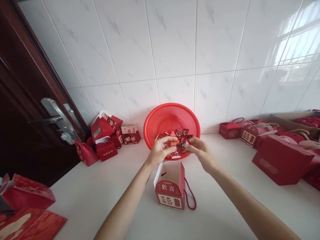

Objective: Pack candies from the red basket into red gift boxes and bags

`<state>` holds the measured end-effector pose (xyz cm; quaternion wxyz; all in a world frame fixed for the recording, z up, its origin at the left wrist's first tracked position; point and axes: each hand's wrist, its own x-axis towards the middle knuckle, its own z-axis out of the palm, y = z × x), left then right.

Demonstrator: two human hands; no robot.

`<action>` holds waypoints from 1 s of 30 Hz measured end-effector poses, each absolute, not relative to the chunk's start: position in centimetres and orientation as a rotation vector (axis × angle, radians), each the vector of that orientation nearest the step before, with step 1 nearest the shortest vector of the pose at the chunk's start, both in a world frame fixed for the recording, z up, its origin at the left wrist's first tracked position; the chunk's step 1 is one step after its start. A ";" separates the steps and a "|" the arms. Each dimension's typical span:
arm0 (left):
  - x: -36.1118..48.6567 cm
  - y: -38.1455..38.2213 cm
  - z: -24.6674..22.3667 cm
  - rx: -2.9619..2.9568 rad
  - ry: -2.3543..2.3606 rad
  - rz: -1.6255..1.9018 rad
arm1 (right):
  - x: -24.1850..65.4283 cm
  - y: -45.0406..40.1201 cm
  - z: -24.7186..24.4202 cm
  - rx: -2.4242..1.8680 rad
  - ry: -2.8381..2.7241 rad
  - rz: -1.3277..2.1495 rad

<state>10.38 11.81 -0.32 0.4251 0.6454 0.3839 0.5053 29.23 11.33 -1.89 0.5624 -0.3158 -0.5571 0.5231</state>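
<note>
My left hand [161, 150] is closed on a wrapped candy [173, 143] in red and gold, held between thumb and fingers. Opposite it, my right hand [200, 151] pinches a dark red wrapped candy [182, 146]. Both hands are over the front rim of a red plastic basket [172, 108], which leans against the wall with more wrapped candies [185, 132] inside. In front of the basket stands a red and cream gift box [170, 193], its top open. A dark red cord handle [191, 198] hangs off its right side.
Several red boxes [106, 150] are grouped by the wall at the left, more [27, 193] at the near left. Red gift boxes [277, 160] and a cardboard carton [282, 118] crowd the right. A dark door [25, 100] with a metal handle borders the white table [220, 206].
</note>
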 end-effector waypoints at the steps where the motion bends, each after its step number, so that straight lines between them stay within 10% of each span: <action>1: 10.3 11.8 -0.3 1.606 0.960 1.281 | 29.3 11.4 -1.9 -0.738 -1.282 1.224; 30: 10.9 11.6 -0.5 1.600 0.976 1.195 | 28.7 10.8 -1.9 -0.710 -1.128 1.513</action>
